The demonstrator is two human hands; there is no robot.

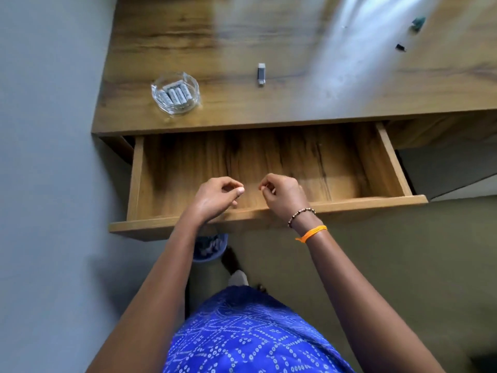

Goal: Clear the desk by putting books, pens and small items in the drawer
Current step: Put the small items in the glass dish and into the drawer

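The wooden drawer (387, 160) stands pulled out under the desk top (269, 36), and its visible floor is bare. My left hand (217, 196) and my right hand (282, 195) hover side by side over the drawer's front edge, fingers curled in and nothing visible in either. On the desk top sit a glass dish (193, 84) with several white batteries (176, 95) in it, and a grey USB stick (261, 74) to its right.
A small black item (400, 47) and a teal item (418, 22) lie at the desk's far right. A grey wall runs along the left. A blue bin (209, 249) stands on the floor below the drawer.
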